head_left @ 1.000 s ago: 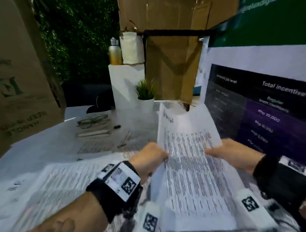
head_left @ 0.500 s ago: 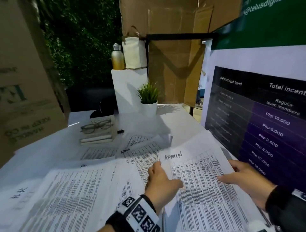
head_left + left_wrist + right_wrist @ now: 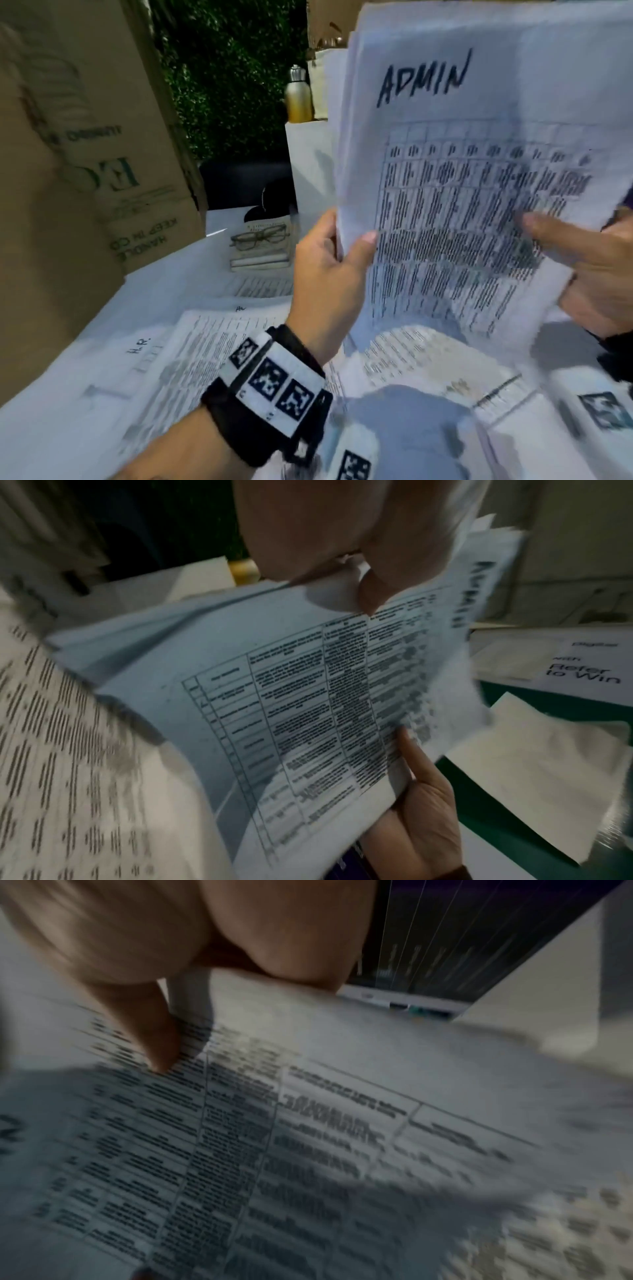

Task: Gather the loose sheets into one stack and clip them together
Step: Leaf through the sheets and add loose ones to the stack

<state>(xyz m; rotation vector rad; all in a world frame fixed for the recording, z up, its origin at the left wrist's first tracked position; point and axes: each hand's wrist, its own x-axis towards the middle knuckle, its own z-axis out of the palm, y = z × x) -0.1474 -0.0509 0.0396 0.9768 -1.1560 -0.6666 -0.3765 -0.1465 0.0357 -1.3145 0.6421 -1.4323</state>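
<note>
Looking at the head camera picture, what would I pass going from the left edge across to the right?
Cardboard box → sheet marked H.R. → glasses on a pile of books → metal bottle → left hand → ADMIN sheets → right hand.

It looked like an office corner — a referral poster (image 3: 582,669), printed sheets (image 3: 205,349) on a table (image 3: 171,284), cardboard boxes (image 3: 85,154).
</note>
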